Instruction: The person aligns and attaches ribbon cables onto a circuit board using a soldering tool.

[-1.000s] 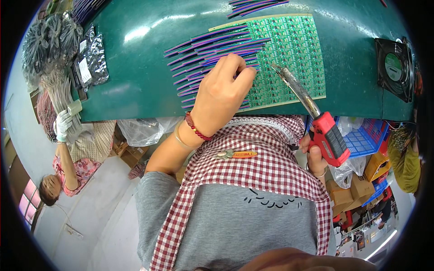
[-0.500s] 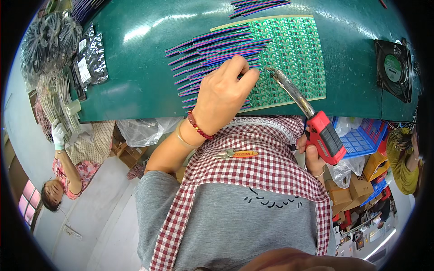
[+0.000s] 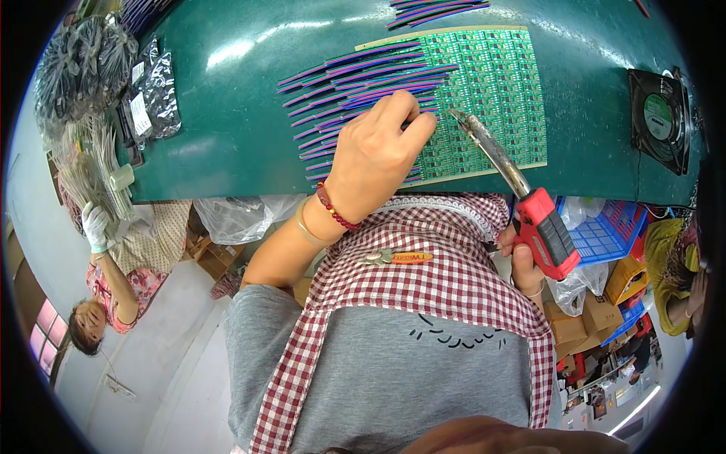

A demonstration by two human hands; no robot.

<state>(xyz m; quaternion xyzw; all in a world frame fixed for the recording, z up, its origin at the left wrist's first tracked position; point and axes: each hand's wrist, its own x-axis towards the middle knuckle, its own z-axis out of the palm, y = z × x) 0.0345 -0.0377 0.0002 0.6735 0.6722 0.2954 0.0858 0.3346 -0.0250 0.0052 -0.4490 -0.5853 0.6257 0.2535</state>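
Note:
My left hand (image 3: pixel 382 147) is closed in a pinch over the left part of a green circuit board panel (image 3: pixel 499 91). Its fingertips sit at the end of a flat multi-wire cable, largely hidden under the hand. Rows of blue, pink and black ribbon cables (image 3: pixel 333 83) lie with their right ends on the panel. My right hand (image 3: pixel 523 265) grips a red and black soldering iron (image 3: pixel 546 234), mostly from behind its handle. The iron's metal tip points up and left, just right of my left fingertips; whether it touches the board I cannot tell.
More ribbon cables (image 3: pixel 435 11) lie beyond the panel on the green table (image 3: pixel 227 106). A black fan (image 3: pixel 658 119) stands at right. Bagged wires (image 3: pixel 83 60) and a dark bag (image 3: pixel 155 98) are at left, near a person's white-gloved hand (image 3: pixel 96 225). A blue crate (image 3: pixel 605 231) is below right.
The soldering iron and my left hand keep nearly the same place; the whole view shifts slightly. At the far right, another person's arm has moved lower.

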